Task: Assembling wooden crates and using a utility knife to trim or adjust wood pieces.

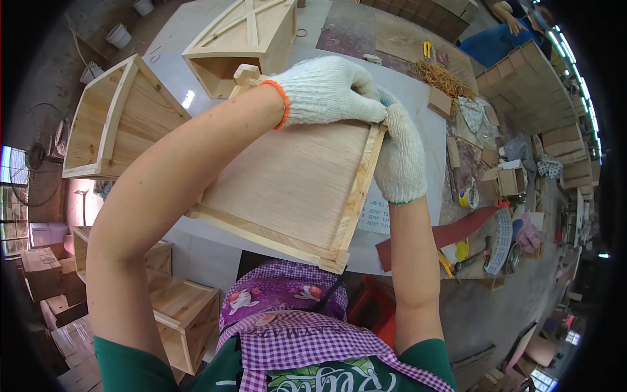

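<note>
The two gloved hands come together at the upper right corner of a wooden box (294,179): the left hand (334,90) reaches across the box's far edge, its thumb bent toward the corner, while the right hand (400,150) lies along the outside of that corner. The fingertips crowd together there, so I cannot tell whether either hand is clamped on the wood. The box lies just below the hands, in front of the person, over the pale tabletop (428,147). Its upward side is a smooth, light panel sunk within raised strips of pale wood, with a stubby block at the near right corner; the sides slant, making it wider near the person. The gloves are white, ribbed knit, the left one with an orange cuff. The left forearm crosses the box's left side and hides part of it. Beyond stands a crate with crossed braces (241,32), and to the left a grainy, flared crate (124,124). On the right are a tangle of tan bands (444,78), yellow-handled cutters (427,49), a roll of tape (468,196) and a curved red strip (457,230). A checked purple apron (294,343) covers the person's front.
</note>
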